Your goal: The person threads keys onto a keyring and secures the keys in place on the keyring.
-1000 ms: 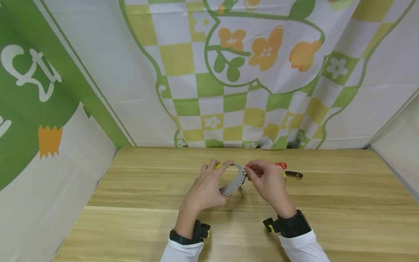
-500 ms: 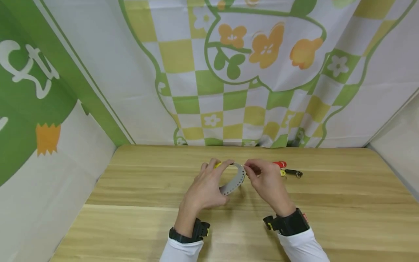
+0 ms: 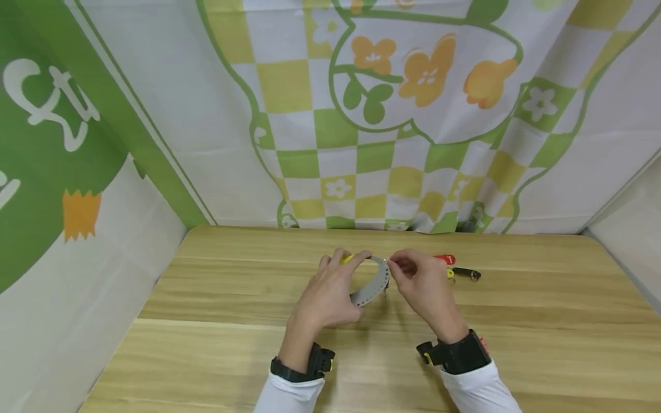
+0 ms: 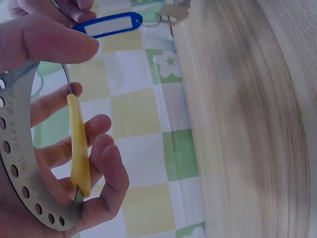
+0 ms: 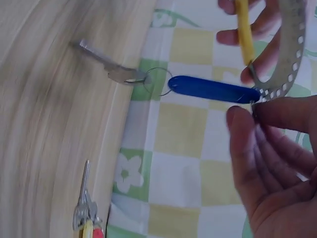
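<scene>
Here you are, left hand (image 3: 330, 295) clamped round the grey metal ring (image 4: 26, 158), raised above the table (image 3: 206, 350), its yellow handle (image 4: 78, 144) along your fingers! Your right hand (image 3: 426, 284) is at the ring's rim, fingertips pinching the end of the blue tag (image 5: 213, 89); whether it's hooked on, you can't tell. A key (image 5: 124, 74) dangles from it. Right of the ring lie a red tag (image 3: 448, 260) and a black tag (image 3: 467, 274).

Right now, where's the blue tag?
In the right wrist view, the blue tag is right of centre, by the right hand, between a silver key on the left and the holed plate on the right.
</scene>
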Motion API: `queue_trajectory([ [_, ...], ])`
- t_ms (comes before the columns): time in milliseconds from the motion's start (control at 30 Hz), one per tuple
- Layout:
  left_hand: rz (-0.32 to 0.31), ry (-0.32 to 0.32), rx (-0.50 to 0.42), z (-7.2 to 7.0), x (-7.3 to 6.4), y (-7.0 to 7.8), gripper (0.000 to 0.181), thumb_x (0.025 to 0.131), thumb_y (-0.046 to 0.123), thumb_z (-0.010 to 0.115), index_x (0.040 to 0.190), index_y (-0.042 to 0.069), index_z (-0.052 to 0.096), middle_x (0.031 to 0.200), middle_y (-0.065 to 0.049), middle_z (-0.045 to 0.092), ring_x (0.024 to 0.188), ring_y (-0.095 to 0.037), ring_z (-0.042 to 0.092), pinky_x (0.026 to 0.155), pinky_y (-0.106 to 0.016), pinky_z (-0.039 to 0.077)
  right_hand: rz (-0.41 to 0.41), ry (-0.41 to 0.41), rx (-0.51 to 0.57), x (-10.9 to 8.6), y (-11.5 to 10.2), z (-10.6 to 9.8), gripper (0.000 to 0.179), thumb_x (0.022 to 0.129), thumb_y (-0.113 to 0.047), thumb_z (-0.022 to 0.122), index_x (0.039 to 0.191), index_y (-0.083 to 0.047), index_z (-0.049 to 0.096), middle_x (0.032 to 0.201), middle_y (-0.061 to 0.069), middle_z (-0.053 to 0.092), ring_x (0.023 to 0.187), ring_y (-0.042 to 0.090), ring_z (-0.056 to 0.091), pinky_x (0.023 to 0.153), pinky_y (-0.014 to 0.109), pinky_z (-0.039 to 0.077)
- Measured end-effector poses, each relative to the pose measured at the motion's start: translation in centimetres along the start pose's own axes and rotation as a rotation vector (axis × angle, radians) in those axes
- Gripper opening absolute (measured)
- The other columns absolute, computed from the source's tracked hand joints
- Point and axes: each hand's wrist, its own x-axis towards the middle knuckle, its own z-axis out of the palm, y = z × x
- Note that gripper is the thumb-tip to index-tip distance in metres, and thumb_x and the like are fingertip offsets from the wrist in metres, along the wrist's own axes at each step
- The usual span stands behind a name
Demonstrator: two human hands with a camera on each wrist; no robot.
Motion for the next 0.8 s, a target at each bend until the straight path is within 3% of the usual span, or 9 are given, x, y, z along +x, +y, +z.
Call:
queue_trajectory([
  [67, -0.002, 0.008, 0.004, 0.06, 0.06, 0.11, 0.097, 0.060, 0.015, 0.086, 0.149, 0.025, 0.049, 0.136, -0.014, 0.050, 0.108, -0.033, 0.050, 0.074, -0.043, 0.050, 0.072, -0.003, 0.017, -0.05, -0.15, -0.04, 0.005, 0.089, -0.001, 0.075, 0.093, 0.000, 0.075, 0.080, 0.008, 0.072, 0.067, 0.014, 0.068, 0.059, 0.027, 0.055],
  [167, -0.004, 0.008, 0.010, 0.11, 0.08, 0.26, 0.097, 0.060, 0.014, 0.086, 0.149, 0.026, 0.049, 0.135, -0.012, 0.051, 0.106, -0.031, 0.049, 0.073, -0.041, 0.049, 0.083, -0.004, 0.006, -0.09, -0.22, -0.07, 0.004, 0.089, -0.001, 0.074, 0.093, 0.000, 0.076, 0.080, 0.009, 0.072, 0.067, 0.014, 0.068, 0.059, 0.028, 0.055],
  [400, 0.006, -0.013, 0.008, 0.09, -0.01, 0.41, 0.098, 0.060, 0.012, 0.085, 0.149, 0.026, 0.049, 0.136, -0.013, 0.050, 0.108, -0.033, 0.050, 0.072, -0.041, 0.050, -0.170, 0.028, -0.103, -0.15, 0.26, -0.11, 0.012, 0.084, 0.008, 0.076, 0.090, -0.003, 0.076, 0.080, 0.005, 0.070, 0.068, 0.011, 0.065, 0.058, 0.030, 0.053],
  [500, 0.008, -0.015, 0.011, 0.08, -0.01, 0.38, 0.097, 0.060, 0.013, 0.086, 0.149, 0.026, 0.049, 0.136, -0.013, 0.050, 0.109, -0.033, 0.050, 0.072, -0.042, 0.050, -0.221, 0.035, -0.117, -0.09, 0.38, -0.14, 0.013, 0.083, 0.008, 0.077, 0.090, -0.002, 0.075, 0.080, 0.006, 0.070, 0.069, 0.011, 0.065, 0.058, 0.030, 0.053],
  [567, 0.005, -0.015, 0.009, 0.08, 0.00, 0.37, 0.097, 0.061, 0.013, 0.086, 0.149, 0.026, 0.049, 0.137, -0.013, 0.050, 0.109, -0.033, 0.050, 0.072, -0.042, 0.050, -0.190, 0.027, -0.097, -0.05, 0.31, -0.15, 0.012, 0.084, 0.008, 0.076, 0.091, -0.002, 0.075, 0.081, 0.006, 0.071, 0.069, 0.011, 0.066, 0.059, 0.029, 0.054],
  [800, 0.000, -0.008, 0.001, 0.15, 0.03, 0.40, 0.097, 0.060, 0.013, 0.086, 0.149, 0.025, 0.049, 0.138, -0.013, 0.050, 0.110, -0.033, 0.050, 0.074, -0.043, 0.050, 0.043, 0.026, -0.032, 0.04, -0.21, -0.10, 0.004, 0.088, -0.001, 0.076, 0.092, 0.001, 0.076, 0.078, 0.008, 0.073, 0.066, 0.014, 0.069, 0.058, 0.031, 0.056],
])
